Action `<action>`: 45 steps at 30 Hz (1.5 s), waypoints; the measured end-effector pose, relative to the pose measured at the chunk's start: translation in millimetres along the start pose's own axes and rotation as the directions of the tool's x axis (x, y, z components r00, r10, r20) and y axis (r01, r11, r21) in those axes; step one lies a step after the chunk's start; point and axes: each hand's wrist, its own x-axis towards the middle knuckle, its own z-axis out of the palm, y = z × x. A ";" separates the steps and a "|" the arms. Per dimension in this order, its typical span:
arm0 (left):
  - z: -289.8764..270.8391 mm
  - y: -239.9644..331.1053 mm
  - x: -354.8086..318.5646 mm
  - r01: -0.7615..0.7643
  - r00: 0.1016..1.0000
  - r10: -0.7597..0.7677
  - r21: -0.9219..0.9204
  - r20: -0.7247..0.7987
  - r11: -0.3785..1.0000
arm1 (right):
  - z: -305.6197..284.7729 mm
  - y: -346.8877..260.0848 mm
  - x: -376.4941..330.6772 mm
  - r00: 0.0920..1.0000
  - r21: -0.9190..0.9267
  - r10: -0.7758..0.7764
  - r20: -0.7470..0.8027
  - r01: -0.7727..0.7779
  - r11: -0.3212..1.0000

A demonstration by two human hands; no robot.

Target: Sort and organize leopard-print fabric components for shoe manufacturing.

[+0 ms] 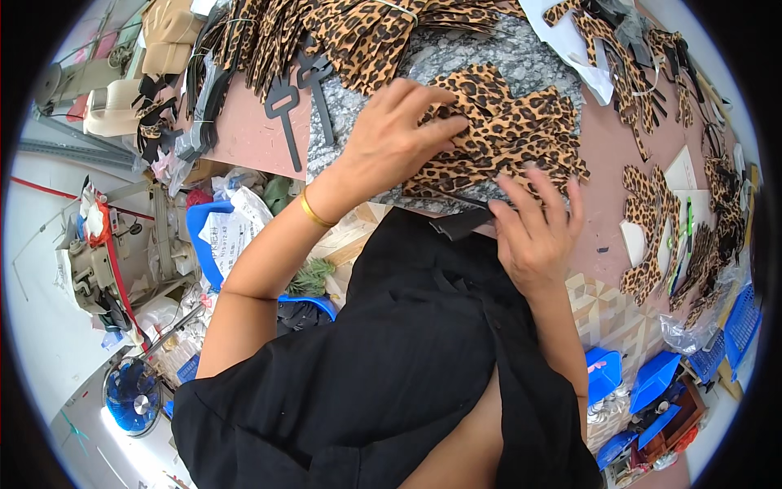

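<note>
On a grey marbled slab [501, 50] lies a spread pile of leopard-print fabric pieces [513, 122], tan with dark spots. My left hand [391, 134], with a gold bangle at its wrist, reaches into the pile's left side. Its thumb and fingers are bent around a fold of the fabric; the fingertips are partly hidden. My right hand [533, 232] hovers by the pile's near right edge, fingers spread. Beside its thumb, at the slab's near edge, is a black flat piece [460, 222]; I cannot tell whether the thumb touches it.
Bundled leopard-print strips [358, 41] lie at the back. Two black slotted strap pieces [283, 114] rest left of the slab. More leopard-print cutouts [648, 228] are on the pink table [599, 204] at right. A blue bin [603, 375] stands below, right; a fan [133, 397] is at lower left.
</note>
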 end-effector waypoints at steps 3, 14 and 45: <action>5.9 -2.2 -1.0 -0.042 0.999 0.042 -0.032 0.006 0.999 | 5.4 2.7 4.0 0.994 0.095 0.008 0.113 -0.019 0.995; -12.9 5.5 11.9 0.017 0.996 0.006 -0.254 0.089 0.967 | 13.2 -6.3 -5.5 0.998 0.084 -0.042 -0.044 0.045 0.995; -8.7 26.4 -8.6 -0.038 0.999 0.043 -0.223 0.015 0.974 | -15.0 -3.9 17.0 0.982 0.086 -0.020 0.190 0.004 0.996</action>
